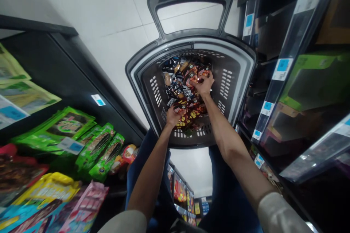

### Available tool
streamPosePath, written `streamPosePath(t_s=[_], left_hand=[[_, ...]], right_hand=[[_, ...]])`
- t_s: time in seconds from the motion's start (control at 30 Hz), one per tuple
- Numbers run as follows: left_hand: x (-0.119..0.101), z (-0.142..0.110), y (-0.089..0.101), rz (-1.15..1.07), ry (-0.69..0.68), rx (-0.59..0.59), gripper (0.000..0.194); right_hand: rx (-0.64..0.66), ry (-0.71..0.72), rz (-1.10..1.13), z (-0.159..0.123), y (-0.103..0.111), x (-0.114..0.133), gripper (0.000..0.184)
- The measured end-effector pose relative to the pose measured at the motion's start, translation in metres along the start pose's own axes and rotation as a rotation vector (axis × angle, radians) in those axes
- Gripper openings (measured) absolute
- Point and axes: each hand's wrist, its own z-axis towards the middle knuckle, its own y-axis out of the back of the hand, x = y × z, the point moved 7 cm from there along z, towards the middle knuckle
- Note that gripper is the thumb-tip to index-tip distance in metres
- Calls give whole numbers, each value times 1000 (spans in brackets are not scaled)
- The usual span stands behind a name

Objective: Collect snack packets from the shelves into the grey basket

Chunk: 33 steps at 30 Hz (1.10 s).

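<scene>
A grey shopping basket (pixel 240 65) with a tall handle stands on the white floor in front of me. Several small snack packets (pixel 179 80), dark, red and orange, are piled inside it. My left hand (pixel 172 116) is closed around dark red-and-yellow packets (pixel 185 118) at the near side of the pile. My right hand (pixel 203 85) reaches deeper into the basket, fingers curled on red packets (pixel 195 76) near the far side.
Green, yellow and pink snack bags (pixel 95 145) hang on the dark shelf at my left. A dark shelf unit with blue price tags (pixel 283 67) and boxed goods rises at my right. White tiled floor (pixel 109 14) lies beyond the basket.
</scene>
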Motion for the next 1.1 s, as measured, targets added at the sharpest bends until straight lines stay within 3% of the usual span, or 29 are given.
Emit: streamPosePath(t_s=[0.13,0.3,0.4,0.63,0.8,0.9,0.97,1.03,1.1], left_hand=[[3,-1,3,68,31,-40,59],[4,-2,-1,149,73,8,66],[8,-5,-4,201,89,73,68],[10,-11,-19,184,31,282,90],[7,-13,-22,235,105,332,69],[-3,-20,-27,269,66,379,60],[-13,-29,-25,354,5,357,58],[-25,-40,-16,429,-48,296,57],[-37,-57,-4,452,-79,243,52]], right_hand=[[31,97,-17,-19,-4,17,48],[45,-14,-74,-30,-9,17,89],[28,16,-103,-23,-6,21,105],[152,-13,-139,-7,1,27,99],[227,-81,-213,-4,8,29,102],[227,-32,-217,-11,27,35,103],[196,17,-227,-21,53,42,99],[198,86,-247,-34,86,52,85],[307,182,-254,-50,115,63,64]])
